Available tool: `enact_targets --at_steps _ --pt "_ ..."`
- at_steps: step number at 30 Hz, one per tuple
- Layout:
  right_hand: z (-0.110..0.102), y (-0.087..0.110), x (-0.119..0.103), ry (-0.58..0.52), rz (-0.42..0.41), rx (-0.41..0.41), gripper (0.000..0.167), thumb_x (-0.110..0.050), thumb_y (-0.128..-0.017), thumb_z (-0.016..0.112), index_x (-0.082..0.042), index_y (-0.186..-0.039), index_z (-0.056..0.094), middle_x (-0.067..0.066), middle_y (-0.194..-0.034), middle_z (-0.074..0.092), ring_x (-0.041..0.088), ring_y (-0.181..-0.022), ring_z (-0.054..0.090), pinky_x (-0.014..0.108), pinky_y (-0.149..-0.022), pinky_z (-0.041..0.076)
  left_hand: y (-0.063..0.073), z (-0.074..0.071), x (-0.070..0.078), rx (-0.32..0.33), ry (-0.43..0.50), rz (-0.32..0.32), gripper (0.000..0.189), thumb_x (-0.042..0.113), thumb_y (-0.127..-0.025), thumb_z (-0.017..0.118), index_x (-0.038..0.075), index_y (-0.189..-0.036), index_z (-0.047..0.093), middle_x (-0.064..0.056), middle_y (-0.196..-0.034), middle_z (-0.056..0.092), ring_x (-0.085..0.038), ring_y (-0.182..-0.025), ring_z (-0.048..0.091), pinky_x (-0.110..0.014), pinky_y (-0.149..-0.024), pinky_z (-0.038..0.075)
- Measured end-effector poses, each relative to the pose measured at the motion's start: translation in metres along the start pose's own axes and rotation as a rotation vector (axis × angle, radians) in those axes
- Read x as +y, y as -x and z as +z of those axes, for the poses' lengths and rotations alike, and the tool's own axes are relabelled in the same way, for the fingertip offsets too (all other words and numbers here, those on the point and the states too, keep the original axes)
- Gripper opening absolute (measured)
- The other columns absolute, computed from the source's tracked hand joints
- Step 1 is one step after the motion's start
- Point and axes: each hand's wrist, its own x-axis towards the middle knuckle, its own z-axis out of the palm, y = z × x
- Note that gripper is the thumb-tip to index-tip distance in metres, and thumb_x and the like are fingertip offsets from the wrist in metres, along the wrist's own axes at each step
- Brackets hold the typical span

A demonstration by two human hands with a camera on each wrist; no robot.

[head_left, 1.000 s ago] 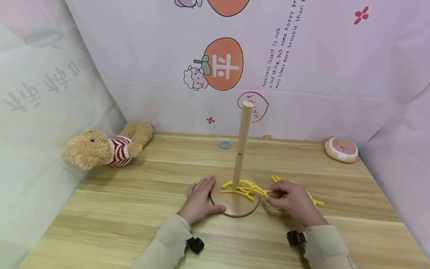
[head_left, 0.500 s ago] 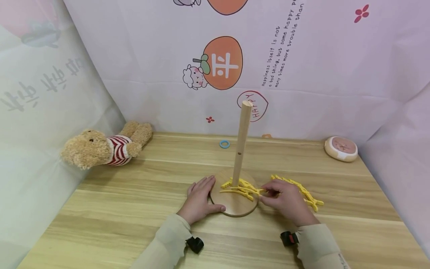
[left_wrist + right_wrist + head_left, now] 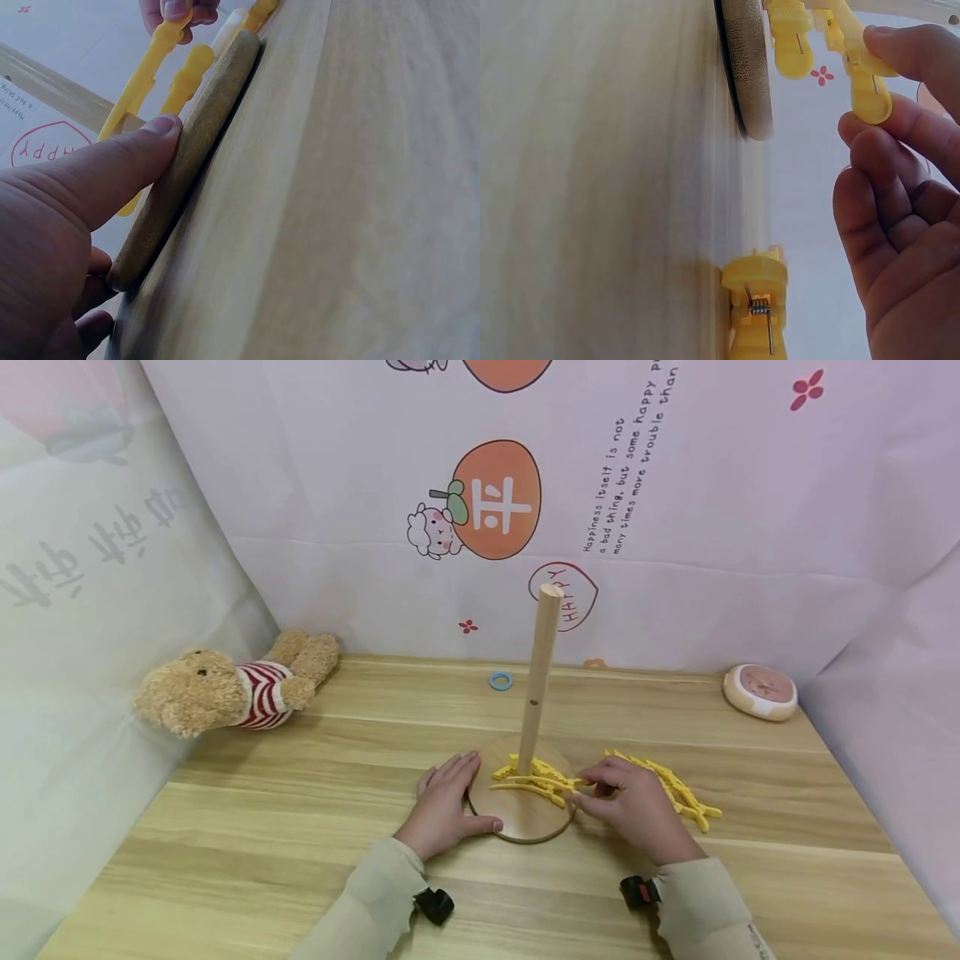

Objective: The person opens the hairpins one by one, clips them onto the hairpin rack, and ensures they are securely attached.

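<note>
My left hand (image 3: 444,806) rests at the left edge of a round wooden base (image 3: 517,829), with straight fingers along its side and the thumb on the rim. A wooden post (image 3: 538,681) rises from this base. My right hand (image 3: 626,800) pinches the handle end of a yellow alligator hair clip (image 3: 871,101) between thumb and fingers. The clip's long jaws reach left past the foot of the post, over the base. Another yellow hair clip (image 3: 793,60) lies on the base just below it, and a toothed yellow part shows behind the post.
More yellow hair clips (image 3: 678,787) lie on the table (image 3: 225,860) right of my right hand. A blue ring (image 3: 500,681) lies behind the post. At the back left is a teddy bear (image 3: 225,689); at the back right, a rounded pink-and-cream device (image 3: 761,692).
My right hand has moved left with the hair clip, whose jaws now extend past the post's foot. The left hand has stayed at the base's edge.
</note>
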Motion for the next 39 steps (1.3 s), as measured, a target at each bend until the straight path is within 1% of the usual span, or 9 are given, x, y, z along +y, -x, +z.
enact_targets --at_steps 8,13,16,20,24,28,34,39 --pt "0.002 0.0 -0.007 0.016 -0.025 0.001 0.021 -0.024 -0.083 0.085 -0.012 -0.099 0.08 -0.006 -0.082 0.063 0.006 -0.073 0.055 0.024 -0.061 0.049 0.0 0.0 0.0 0.002 -0.011 0.006 0.104 0.052 -0.077 0.083 0.005 -0.156 0.035 -0.011 -0.161 0.033 -0.034 -0.15 0.022 -0.058 -0.119 0.007" --pt "0.005 0.0 -0.008 0.019 -0.005 -0.011 0.02 -0.023 -0.082 0.085 -0.013 -0.099 0.08 -0.009 -0.082 0.061 0.005 -0.072 0.053 0.023 -0.061 0.048 0.002 0.001 -0.001 -0.003 -0.012 0.003 0.105 0.052 -0.077 0.083 0.005 -0.156 0.034 -0.011 -0.162 0.032 -0.034 -0.151 0.022 -0.058 -0.119 0.007" --pt "0.007 -0.001 -0.009 0.049 -0.011 -0.017 0.022 -0.023 -0.082 0.084 -0.012 -0.101 0.08 -0.011 -0.082 0.06 0.004 -0.071 0.052 0.023 -0.06 0.047 0.002 0.002 -0.002 -0.007 -0.007 -0.001 0.105 0.052 -0.077 0.083 0.005 -0.156 0.034 -0.011 -0.162 0.032 -0.033 -0.151 0.021 -0.058 -0.12 0.007" --pt "0.009 -0.004 -0.012 0.061 -0.026 -0.014 0.024 -0.023 -0.083 0.083 -0.01 -0.103 0.079 -0.009 -0.084 0.061 0.005 -0.072 0.052 0.024 -0.061 0.047 0.001 0.002 -0.003 -0.001 -0.012 0.004 0.105 0.054 -0.077 0.082 0.005 -0.156 0.034 -0.011 -0.162 0.032 -0.033 -0.151 0.021 -0.058 -0.12 0.007" --pt "0.012 -0.006 -0.013 0.028 -0.028 -0.017 0.025 -0.02 -0.083 0.084 -0.007 -0.104 0.079 -0.005 -0.085 0.063 0.006 -0.073 0.053 0.024 -0.061 0.048 -0.001 0.002 -0.003 -0.003 -0.02 0.004 0.105 0.055 -0.077 0.082 0.006 -0.156 0.034 -0.01 -0.162 0.032 -0.033 -0.151 0.022 -0.058 -0.119 0.007" --pt "0.014 -0.006 -0.012 0.03 -0.039 -0.014 0.026 -0.019 -0.083 0.084 -0.006 -0.105 0.079 -0.004 -0.087 0.064 0.006 -0.074 0.055 0.024 -0.063 0.05 -0.001 0.002 -0.002 -0.002 -0.019 0.002 0.105 0.055 -0.076 0.082 0.006 -0.156 0.034 -0.01 -0.162 0.032 -0.032 -0.151 0.022 -0.057 -0.12 0.007" --pt "0.011 -0.005 -0.014 0.03 -0.01 -0.032 0.031 -0.023 -0.085 0.082 -0.007 -0.112 0.077 -0.004 -0.093 0.066 0.006 -0.078 0.057 0.026 -0.067 0.052 -0.001 0.003 -0.003 0.004 -0.013 0.003 0.104 0.053 -0.076 0.083 0.006 -0.156 0.035 -0.01 -0.161 0.033 -0.032 -0.151 0.022 -0.057 -0.12 0.007" --pt "0.008 -0.003 -0.012 0.033 0.026 -0.038 0.036 -0.033 -0.087 0.08 -0.011 -0.115 0.075 -0.006 -0.097 0.067 0.007 -0.081 0.058 0.029 -0.07 0.053 -0.001 0.004 -0.003 -0.001 -0.013 0.005 0.104 0.054 -0.077 0.082 0.006 -0.156 0.035 -0.011 -0.161 0.033 -0.033 -0.151 0.022 -0.056 -0.12 0.006"
